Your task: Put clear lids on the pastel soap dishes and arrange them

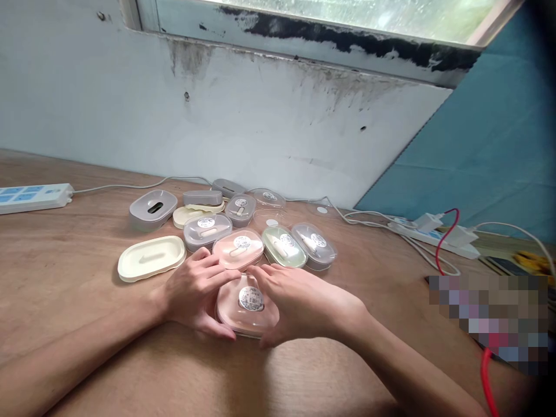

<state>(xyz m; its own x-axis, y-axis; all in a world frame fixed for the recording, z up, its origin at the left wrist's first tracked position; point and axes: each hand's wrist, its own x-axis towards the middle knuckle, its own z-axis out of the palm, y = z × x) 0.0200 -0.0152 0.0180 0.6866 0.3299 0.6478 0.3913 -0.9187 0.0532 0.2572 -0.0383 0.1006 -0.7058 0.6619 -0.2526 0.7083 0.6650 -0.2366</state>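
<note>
A pink oval box (234,315) with a clear lid and a round printed label lies on the wooden table, nearest to me. My left hand (197,289) grips its left side, thumb at the front edge and fingers over the back. On its right side my right hand (299,301) grips it the same way, fingers over the back rim. Just behind sits another pink lidded box (230,258). Beside that one are a green lidded box (278,258) and a grey lidded box (324,260), each with a label.
A cream tray (130,263) lies left, a grey box with a slot (141,217) behind it. Several grey boxes and clear lids stand near the wall. Power strips (37,202) with cables are left and right. A red cable (487,376) and a pixelated object are far right.
</note>
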